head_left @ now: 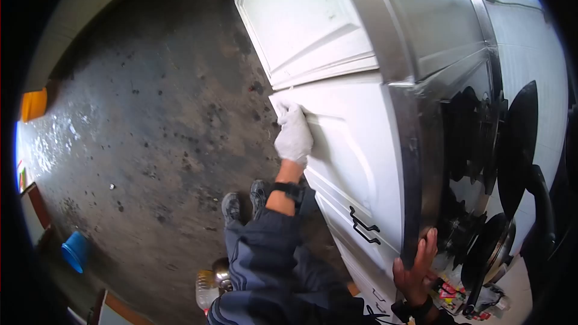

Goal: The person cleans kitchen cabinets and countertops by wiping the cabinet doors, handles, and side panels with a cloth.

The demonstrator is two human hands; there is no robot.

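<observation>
My left hand (294,137), in a white glove, is against the white cabinet door (355,138), close to its corner. The fingers look curled, and whatever they may hold is hidden. Bare and with fingers outstretched, my right hand (416,271) rests on the metal counter edge (415,174). Two black handles (365,225) are fixed to the cabinet fronts between the hands. Beside my right hand is a dark gas stove (463,144).
A dark wok (521,138) and a pan (490,247) stand along the wall side. Colourful packets (453,294) lie by my right hand. On the stained floor (162,126) are a blue bucket (74,251), an orange container (34,105) and a plastic oil jug (206,289).
</observation>
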